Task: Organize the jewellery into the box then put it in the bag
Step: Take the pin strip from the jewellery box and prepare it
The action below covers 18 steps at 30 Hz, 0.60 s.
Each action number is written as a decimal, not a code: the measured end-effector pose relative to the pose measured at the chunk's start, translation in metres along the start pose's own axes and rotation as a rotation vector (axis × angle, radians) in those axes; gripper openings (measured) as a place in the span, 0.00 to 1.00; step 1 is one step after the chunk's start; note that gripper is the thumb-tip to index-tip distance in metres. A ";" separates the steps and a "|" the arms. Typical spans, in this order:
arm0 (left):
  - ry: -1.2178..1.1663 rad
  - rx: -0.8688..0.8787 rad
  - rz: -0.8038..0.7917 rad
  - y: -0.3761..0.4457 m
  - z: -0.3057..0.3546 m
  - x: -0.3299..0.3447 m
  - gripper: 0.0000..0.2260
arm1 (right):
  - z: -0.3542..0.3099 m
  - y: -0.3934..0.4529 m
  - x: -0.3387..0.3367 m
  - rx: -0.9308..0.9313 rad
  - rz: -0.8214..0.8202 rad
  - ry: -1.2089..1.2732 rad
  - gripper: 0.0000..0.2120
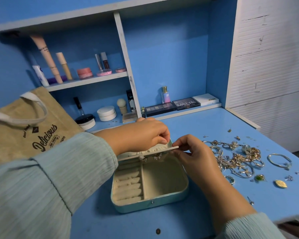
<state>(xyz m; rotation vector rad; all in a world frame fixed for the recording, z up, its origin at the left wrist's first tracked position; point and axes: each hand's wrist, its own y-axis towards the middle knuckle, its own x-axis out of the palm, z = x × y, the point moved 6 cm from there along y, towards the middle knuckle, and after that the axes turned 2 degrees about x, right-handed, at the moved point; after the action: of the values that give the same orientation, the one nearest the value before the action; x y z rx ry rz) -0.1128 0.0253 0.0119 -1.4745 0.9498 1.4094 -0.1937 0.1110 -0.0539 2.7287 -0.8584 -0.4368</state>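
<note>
An open teal jewellery box (150, 205) with a cream lining stands on the blue desk in front of me. A cream earring panel (133, 156) juts out level above the box's rear, with two sparkly earrings (156, 156) hanging from it. My left hand (141, 135) reaches over the lid, its fingertips pinching at the panel's top edge. My right hand (195, 156) pinches the panel's right end. A heap of gold and silver jewellery (235, 157) lies on the desk to the right of the box. A burlap tote bag (24, 128) stands at the left.
Loose pieces lie around the heap: a silver bangle (280, 161), a gold pendant (280, 184), a green-stone piece (259, 178), small studs. Shelves behind hold cosmetics, eyeshadow palettes (186, 103) and a perfume bottle (165, 94). The desk's right edge drops off near the bangle.
</note>
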 end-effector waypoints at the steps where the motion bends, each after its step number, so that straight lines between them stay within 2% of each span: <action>1: 0.025 0.021 0.012 0.000 0.002 0.000 0.04 | 0.000 0.000 0.000 -0.002 0.000 -0.005 0.11; 8: 0.236 0.135 0.066 0.000 0.007 -0.004 0.04 | -0.002 -0.001 0.000 -0.006 -0.006 -0.010 0.12; 11: 0.307 0.163 0.076 -0.002 0.008 -0.004 0.07 | -0.002 -0.002 0.002 -0.004 -0.016 -0.010 0.12; 18: 0.344 0.213 0.073 -0.007 0.016 -0.004 0.10 | -0.003 -0.001 0.000 -0.013 -0.012 -0.024 0.13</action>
<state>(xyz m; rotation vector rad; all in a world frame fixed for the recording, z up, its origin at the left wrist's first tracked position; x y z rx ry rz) -0.1116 0.0423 0.0166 -1.5592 1.3349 1.0822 -0.1918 0.1121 -0.0518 2.7237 -0.8427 -0.4769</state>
